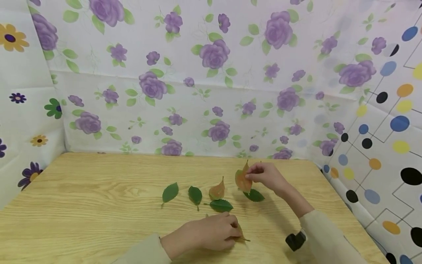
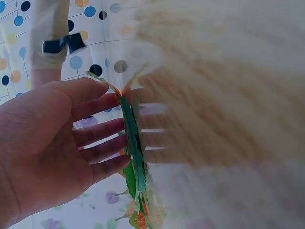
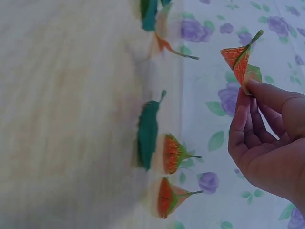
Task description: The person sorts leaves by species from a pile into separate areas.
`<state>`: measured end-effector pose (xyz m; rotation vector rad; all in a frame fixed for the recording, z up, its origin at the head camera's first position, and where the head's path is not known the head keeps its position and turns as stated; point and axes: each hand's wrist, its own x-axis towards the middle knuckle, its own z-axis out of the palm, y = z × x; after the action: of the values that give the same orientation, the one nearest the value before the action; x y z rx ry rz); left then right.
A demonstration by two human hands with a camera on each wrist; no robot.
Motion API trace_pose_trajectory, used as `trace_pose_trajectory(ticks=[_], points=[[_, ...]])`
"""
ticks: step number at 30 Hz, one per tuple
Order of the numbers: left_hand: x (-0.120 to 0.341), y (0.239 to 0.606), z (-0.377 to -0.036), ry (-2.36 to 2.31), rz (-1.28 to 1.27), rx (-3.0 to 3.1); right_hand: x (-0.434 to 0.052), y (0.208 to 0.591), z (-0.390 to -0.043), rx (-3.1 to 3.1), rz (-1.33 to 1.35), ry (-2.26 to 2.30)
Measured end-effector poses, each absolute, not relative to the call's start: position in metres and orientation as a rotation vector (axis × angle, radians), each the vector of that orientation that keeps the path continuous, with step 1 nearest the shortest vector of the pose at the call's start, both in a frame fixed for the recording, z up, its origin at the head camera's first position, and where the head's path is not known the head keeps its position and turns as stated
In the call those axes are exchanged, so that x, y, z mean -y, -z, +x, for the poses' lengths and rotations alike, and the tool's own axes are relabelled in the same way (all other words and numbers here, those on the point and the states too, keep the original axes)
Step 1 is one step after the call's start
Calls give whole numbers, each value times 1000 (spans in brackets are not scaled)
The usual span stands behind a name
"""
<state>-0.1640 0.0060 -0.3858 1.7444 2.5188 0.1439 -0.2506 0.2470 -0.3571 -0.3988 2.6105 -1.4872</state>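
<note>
Right now I have an orange leaf [image 1: 243, 180] pinched between the thumb and fingertips of my right hand [image 1: 266, 176], lifted clear of the wooden table [image 1: 82, 205] toward its far right part; in the right wrist view the same leaf [image 3: 239, 62] stands up from my curled fingertips [image 3: 257, 90] with its stem pointing up and away. Just under that hand a dark green leaf [image 1: 254, 195] lies flat on the wood. To its left a loose row runs across the table: another orange leaf [image 1: 217, 191], a green leaf [image 1: 221, 205] just in front of it, then two more green leaves [image 1: 195, 194] [image 1: 170, 192] further left, each apart from its neighbour. Nearer to me, my left hand [image 1: 214, 231] rests palm down on the table with its fingers loosely bent over a brownish leaf [image 1: 242, 237] of which only the tip and stem peek out (whether the fingers actually grip it I cannot tell; the left wrist view is blurred and shows straight, spread fingers [image 2: 102, 126] beside leaf edges). Floral sheets [image 1: 214, 73] wall in the table behind, a dotted one [image 1: 389, 128] on the right.
</note>
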Motion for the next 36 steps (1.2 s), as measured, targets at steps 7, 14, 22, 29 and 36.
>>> trace_pose_trajectory(ticks=[7, 14, 22, 29, 36], points=[[-6, 385, -165, -123, 1750, -2516, -236, 344, -280, -2665, -364, 1501], [-5, 384, -165, -130, 1753, -2508, -227, 350, -305, -2597, -284, 1559], [-6, 385, -165, -121, 1752, -2514, -225, 362, -325, -2631, -193, 1547], [-8, 385, -166, -107, 1774, -2522, -228, 381, -333, -2611, -109, 1582], [-8, 388, -167, -109, 1820, -2550, -231, 398, -334, -2612, -24, 1644]])
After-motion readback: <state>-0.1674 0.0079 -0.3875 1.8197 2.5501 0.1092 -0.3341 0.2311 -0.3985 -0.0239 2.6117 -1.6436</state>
